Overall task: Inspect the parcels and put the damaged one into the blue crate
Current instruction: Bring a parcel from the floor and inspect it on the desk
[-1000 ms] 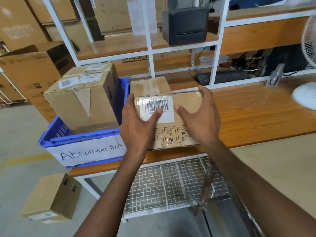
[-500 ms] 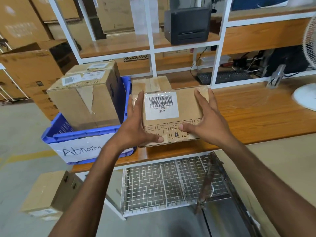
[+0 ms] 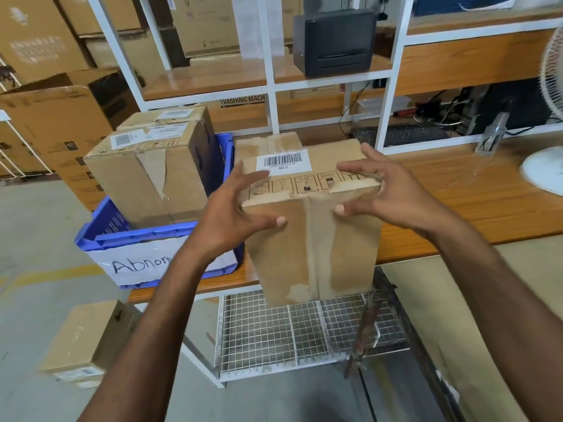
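Surface: wooden workbench [image 3: 457,214], right of frame.
Parcel: taped cardboard parcel [image 3: 310,236], frame centre, lifted.
Left hand [image 3: 231,214]: gripping parcel's left side.
Right hand [image 3: 393,193]: gripping right side.
Blue crate [image 3: 146,239]: left of centre, holding torn boxes [image 3: 146,175].

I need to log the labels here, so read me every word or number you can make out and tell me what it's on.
"Abnor", the rest hidden by the left hand: white sign on the blue crate.
"WASHING MACH", cut off: carton behind the shelf.
"50/2", roughly: barcode label on the held parcel; its digits are blurred.
Labels on the crate's parcels: too small.
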A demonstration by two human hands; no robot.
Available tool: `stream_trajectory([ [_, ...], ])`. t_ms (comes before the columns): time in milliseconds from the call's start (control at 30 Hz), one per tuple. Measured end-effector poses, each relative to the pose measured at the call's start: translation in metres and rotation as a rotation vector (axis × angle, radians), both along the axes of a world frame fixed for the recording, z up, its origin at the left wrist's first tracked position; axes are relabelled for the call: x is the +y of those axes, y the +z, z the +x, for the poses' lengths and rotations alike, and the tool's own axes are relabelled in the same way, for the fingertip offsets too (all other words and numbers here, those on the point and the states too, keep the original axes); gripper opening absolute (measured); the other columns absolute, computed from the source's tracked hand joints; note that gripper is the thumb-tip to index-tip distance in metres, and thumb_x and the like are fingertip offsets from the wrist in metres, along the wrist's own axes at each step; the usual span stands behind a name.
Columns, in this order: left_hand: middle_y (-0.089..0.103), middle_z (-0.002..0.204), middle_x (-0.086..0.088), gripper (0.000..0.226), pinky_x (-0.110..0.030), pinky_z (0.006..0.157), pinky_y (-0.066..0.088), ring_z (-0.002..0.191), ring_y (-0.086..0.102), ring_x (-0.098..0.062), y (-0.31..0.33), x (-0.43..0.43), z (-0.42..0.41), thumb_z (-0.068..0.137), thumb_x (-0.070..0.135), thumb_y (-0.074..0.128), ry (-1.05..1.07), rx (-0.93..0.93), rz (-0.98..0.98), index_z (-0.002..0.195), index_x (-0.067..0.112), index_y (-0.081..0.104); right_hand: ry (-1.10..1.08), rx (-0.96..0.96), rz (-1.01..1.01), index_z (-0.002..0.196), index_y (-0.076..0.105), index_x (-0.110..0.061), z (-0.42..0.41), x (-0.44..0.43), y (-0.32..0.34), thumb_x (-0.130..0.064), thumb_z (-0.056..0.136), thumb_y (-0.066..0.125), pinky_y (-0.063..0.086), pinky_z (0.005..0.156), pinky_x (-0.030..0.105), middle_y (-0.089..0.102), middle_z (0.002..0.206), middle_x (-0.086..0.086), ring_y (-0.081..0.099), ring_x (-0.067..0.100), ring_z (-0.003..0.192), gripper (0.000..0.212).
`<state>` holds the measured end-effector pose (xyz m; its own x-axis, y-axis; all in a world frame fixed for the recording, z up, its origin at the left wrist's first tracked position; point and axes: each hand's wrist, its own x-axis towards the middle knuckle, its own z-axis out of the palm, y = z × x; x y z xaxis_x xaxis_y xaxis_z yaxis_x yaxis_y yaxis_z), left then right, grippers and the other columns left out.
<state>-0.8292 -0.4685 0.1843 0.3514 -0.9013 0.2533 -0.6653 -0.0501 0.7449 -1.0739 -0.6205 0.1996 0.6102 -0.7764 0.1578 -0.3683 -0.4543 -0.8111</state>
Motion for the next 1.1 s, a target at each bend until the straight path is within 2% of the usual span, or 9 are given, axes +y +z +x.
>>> stream_trajectory([
  [67,0.030,0.170,0.005,0.087,-0.044,0.121,0.040,0.151,0.036,-0.012,-0.007,-0.005,0.000,0.064,0.039,0.096,0.037,-0.002,-0.043,0.143,0.035,0.062,-0.037,-0.010,-0.024,0.139,0.064,-0.038,0.000,0.002,-0.011,-0.026,0.067,0.097,0.019,0.098,0.000,0.016,0.172,-0.011,0.024,-0.012,0.132,0.080],
  [333,0.049,0.157,0.014,0.080,-0.042,0.117,0.045,0.143,0.046,-0.002,-0.019,-0.014,0.012,0.066,0.040,0.089,-0.029,-0.030,-0.116,0.142,0.028,0.064,-0.093,0.044,-0.144,0.138,0.065,-0.039,-0.001,0.014,-0.012,-0.045,0.070,0.093,0.026,0.121,0.030,0.025,0.170,-0.005,0.031,0.006,0.150,0.074],
  [467,0.046,0.159,0.014,0.069,-0.044,0.118,0.044,0.146,0.041,0.001,-0.020,-0.017,0.029,0.076,0.026,0.089,-0.153,-0.047,-0.113,0.141,0.028,0.065,-0.024,0.198,-0.225,0.142,0.060,-0.044,-0.017,0.023,-0.007,-0.073,0.090,0.053,0.026,0.121,0.049,0.032,0.166,-0.015,0.031,0.013,0.152,0.059],
  [567,0.044,0.162,0.007,0.062,-0.054,0.122,0.035,0.153,0.033,-0.016,-0.021,-0.023,0.037,0.083,0.027,0.086,-0.046,-0.232,-0.148,0.141,0.032,0.064,0.014,0.125,-0.224,0.135,0.065,-0.043,-0.023,0.007,-0.007,-0.048,0.108,0.048,0.036,0.117,0.045,0.049,0.154,-0.022,0.041,0.008,0.145,0.032],
  [633,0.043,0.163,0.001,0.054,-0.061,0.121,0.031,0.154,0.028,-0.027,-0.030,-0.025,0.034,0.088,0.029,0.082,0.038,-0.346,-0.211,0.139,0.032,0.064,-0.054,-0.073,-0.113,0.118,0.075,-0.039,-0.018,-0.012,-0.014,-0.012,0.106,0.051,0.043,0.113,0.039,0.060,0.140,-0.016,0.048,0.011,0.137,0.038],
  [767,0.002,0.173,-0.017,0.069,-0.062,0.126,0.016,0.161,-0.001,-0.036,-0.068,-0.022,-0.020,0.093,0.042,0.074,0.207,-0.263,-0.456,0.154,0.021,0.048,-0.116,-0.075,-0.120,0.125,0.067,-0.046,-0.003,-0.050,-0.028,0.010,0.085,0.057,0.046,0.108,0.045,0.042,0.151,-0.011,0.040,0.017,0.138,0.070],
  [900,-0.040,0.166,0.001,0.127,-0.048,0.117,-0.019,0.154,-0.033,-0.030,-0.084,-0.025,-0.100,0.078,0.064,0.081,0.179,0.085,-0.318,0.167,0.032,-0.004,0.071,-0.156,0.072,0.142,0.056,-0.032,0.009,-0.055,-0.030,0.014,0.088,0.060,0.054,0.068,0.024,0.052,0.145,-0.001,0.058,0.021,0.119,0.071],
  [1000,-0.045,0.163,0.001,0.134,-0.045,0.114,-0.024,0.151,-0.040,-0.031,-0.078,-0.039,-0.116,0.072,0.068,0.077,0.193,0.063,-0.288,0.165,0.035,-0.013,0.087,-0.182,0.107,0.138,0.059,-0.037,0.002,-0.047,-0.037,0.003,0.081,0.064,0.057,0.089,0.034,0.056,0.140,-0.010,0.052,0.017,0.130,0.070],
  [1100,-0.036,0.167,0.007,0.109,-0.044,0.123,-0.005,0.154,-0.032,-0.015,-0.065,-0.034,-0.112,0.085,0.075,0.057,0.185,0.178,-0.344,0.162,0.045,-0.014,0.139,-0.196,0.111,0.142,0.059,-0.040,-0.013,-0.027,-0.037,-0.025,0.081,0.080,0.050,0.103,0.029,0.056,0.140,-0.023,0.052,0.004,0.128,0.066],
])
